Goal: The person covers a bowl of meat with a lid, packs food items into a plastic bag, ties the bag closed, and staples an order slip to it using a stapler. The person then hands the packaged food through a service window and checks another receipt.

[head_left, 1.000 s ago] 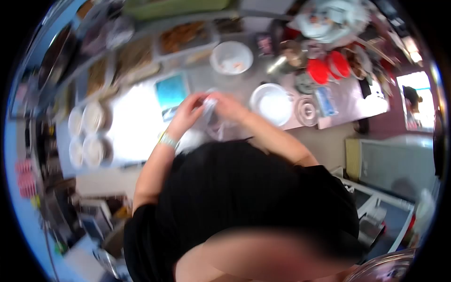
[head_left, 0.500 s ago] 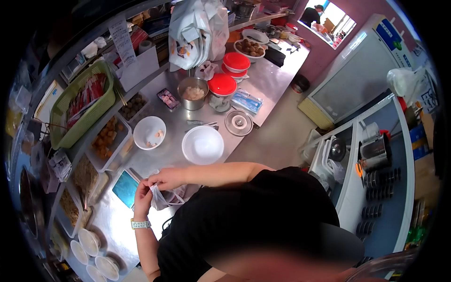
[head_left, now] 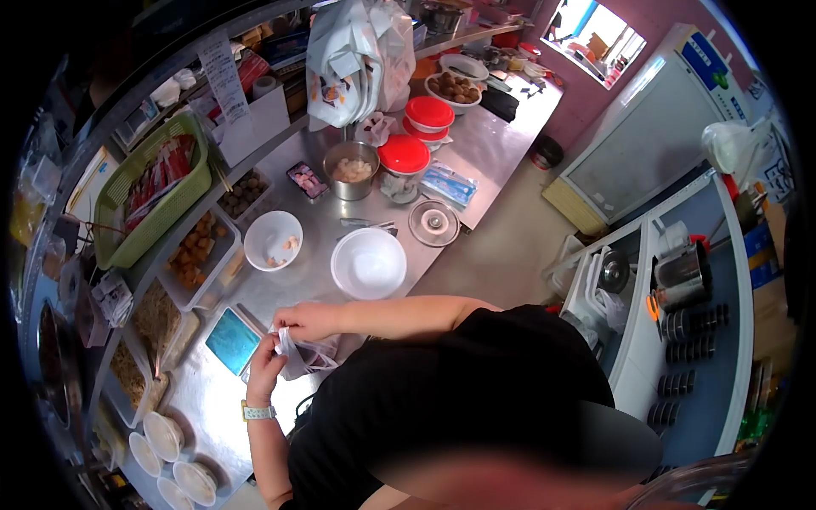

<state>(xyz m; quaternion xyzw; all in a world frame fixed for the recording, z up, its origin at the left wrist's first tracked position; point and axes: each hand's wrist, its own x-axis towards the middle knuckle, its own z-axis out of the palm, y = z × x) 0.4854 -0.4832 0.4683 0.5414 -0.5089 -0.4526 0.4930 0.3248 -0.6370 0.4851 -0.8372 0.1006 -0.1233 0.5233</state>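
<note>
Head view | your left hand [head_left: 267, 367]: fingers pinched on the gathered top of a white plastic bag [head_left: 295, 360] | your right hand [head_left: 308, 321]: fingers closed on the same top | bag: just before your torso, near the teal-topped device [head_left: 232, 341] on the steel counter [head_left: 197, 406]

Metal table [head_left: 501, 153], surface shiny. Directly on it: two white bowls [head_left: 368, 265], one holding food pieces; a metal pot [head_left: 350, 190]; a round lid [head_left: 434, 223]; a blue packet [head_left: 448, 184]; four tubs [head_left: 163, 435], grouped leftward.
</note>
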